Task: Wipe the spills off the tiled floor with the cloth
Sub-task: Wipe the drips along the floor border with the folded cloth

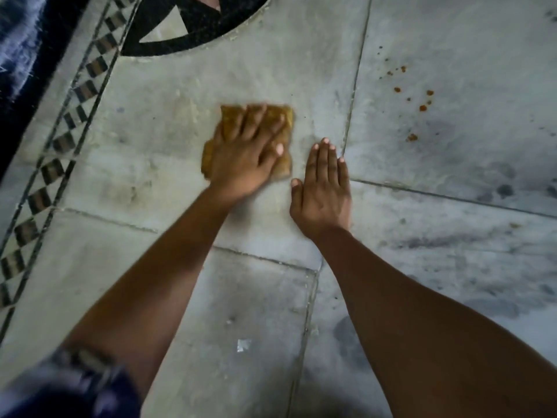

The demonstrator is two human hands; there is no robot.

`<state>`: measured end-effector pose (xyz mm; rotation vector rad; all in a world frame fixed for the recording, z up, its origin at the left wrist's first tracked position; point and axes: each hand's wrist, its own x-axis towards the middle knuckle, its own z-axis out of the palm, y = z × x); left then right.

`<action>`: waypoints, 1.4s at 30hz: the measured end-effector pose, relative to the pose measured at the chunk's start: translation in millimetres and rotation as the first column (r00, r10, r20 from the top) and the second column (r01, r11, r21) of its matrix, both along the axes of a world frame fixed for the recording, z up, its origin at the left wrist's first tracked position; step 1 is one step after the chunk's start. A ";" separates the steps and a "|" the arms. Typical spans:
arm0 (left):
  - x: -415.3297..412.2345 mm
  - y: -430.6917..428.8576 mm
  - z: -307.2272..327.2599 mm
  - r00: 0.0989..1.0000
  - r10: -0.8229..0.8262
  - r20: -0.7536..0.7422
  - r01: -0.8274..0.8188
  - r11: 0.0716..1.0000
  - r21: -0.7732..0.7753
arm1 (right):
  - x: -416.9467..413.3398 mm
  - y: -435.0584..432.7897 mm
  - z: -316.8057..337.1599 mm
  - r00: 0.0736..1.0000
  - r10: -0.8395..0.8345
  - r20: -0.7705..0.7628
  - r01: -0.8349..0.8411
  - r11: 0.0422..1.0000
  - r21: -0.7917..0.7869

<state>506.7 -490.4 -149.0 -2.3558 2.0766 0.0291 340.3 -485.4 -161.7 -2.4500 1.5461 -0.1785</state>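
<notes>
A folded yellow-brown cloth [284,119] lies flat on the grey tiled floor [168,140] at the centre of the view. My left hand [247,155] presses down on it with spread, straight fingers and covers most of it. My right hand [324,188] rests flat on the bare tile just to the right of the cloth, fingers straight and together, holding nothing. Several orange-brown spill spots [422,107] dot the tile to the upper right, well apart from the cloth. Dark grey smudges [446,242] streak the tiles on the right.
A black-and-cream checkered border strip [60,143] runs diagonally along the left. A black circular inlay [180,40] sits at the top centre. Dark fabric [18,40] fills the top left corner. Grout lines cross the floor near my hands.
</notes>
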 end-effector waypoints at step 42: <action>150.9 68.3 8.7 0.887 0.458 -0.054 -0.456 0.889 0.051 | 0.4 1.0 -1.2 1.000 -0.023 0.002 0.023 0.999 -0.030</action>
